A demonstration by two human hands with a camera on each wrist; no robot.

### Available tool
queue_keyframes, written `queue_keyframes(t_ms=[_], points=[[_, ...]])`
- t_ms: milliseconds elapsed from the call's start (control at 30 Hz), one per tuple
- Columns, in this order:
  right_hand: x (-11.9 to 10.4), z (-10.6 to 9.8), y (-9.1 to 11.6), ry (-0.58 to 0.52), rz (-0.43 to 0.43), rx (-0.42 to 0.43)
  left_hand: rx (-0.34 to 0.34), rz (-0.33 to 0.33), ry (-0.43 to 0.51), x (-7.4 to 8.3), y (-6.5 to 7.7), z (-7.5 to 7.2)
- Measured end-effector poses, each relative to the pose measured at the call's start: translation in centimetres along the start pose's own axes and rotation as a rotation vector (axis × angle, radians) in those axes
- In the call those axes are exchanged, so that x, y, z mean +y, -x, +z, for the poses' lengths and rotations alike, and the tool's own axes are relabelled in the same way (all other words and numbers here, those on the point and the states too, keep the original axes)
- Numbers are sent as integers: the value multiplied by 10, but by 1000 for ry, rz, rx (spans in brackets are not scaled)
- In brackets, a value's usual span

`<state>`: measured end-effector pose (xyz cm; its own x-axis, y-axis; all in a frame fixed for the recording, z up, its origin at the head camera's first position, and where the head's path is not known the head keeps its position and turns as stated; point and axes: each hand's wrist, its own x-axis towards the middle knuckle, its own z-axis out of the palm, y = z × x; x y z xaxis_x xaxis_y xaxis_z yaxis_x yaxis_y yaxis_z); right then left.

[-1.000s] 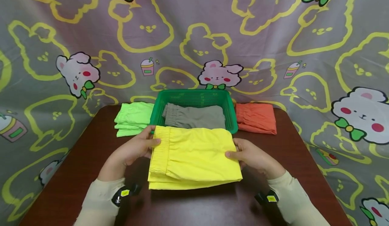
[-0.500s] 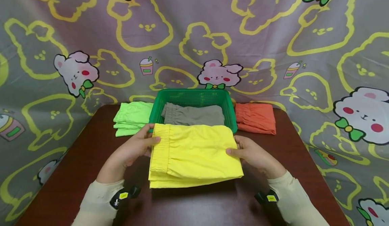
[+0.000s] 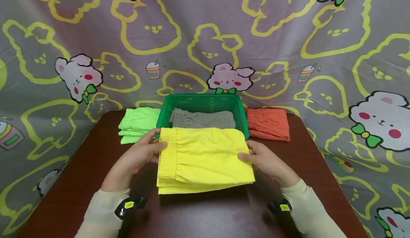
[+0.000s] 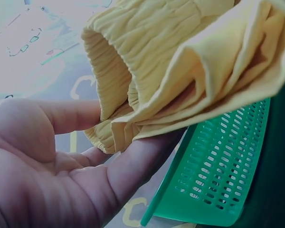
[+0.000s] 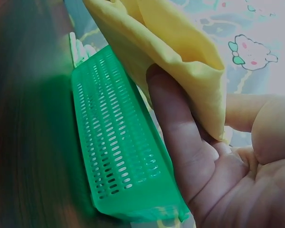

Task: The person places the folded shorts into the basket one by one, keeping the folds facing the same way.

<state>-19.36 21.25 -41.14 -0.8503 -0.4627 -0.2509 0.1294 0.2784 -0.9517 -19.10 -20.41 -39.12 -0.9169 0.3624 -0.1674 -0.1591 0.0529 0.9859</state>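
Folded yellow shorts (image 3: 208, 159) with a gathered elastic waistband hang level above the table, between both hands. My left hand (image 3: 141, 156) pinches the waistband end, thumb on top and fingers beneath. At the other end my right hand (image 3: 266, 161) pinches the folded edge the same way. The left wrist view shows the layered waistband opening between thumb and fingers. Just beyond the shorts stands a green perforated basket (image 3: 162, 119), its front mostly hidden by them. Folded grey-brown shorts (image 3: 205, 120) lie inside it.
Folded lime-green shorts (image 3: 139, 124) lie left of the basket, and folded orange shorts (image 3: 270, 124) lie to its right. All rest on a dark brown table (image 3: 77, 184). A cartoon-printed cloth (image 3: 192, 35) hangs behind and at the sides.
Both hands have raised the yellow shorts slightly and moved them a little toward the basket, covering more of its front. The grip looks the same.
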Motion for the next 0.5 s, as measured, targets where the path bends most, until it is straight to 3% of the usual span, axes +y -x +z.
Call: queue_keyframes(t_ms=[200, 500], points=[[0, 0, -2, -13, -13, 23, 8, 20, 39, -1, -1, -1], [-1, 1, -2, -60, -42, 75, 81, 27, 110, -5, -7, 1]])
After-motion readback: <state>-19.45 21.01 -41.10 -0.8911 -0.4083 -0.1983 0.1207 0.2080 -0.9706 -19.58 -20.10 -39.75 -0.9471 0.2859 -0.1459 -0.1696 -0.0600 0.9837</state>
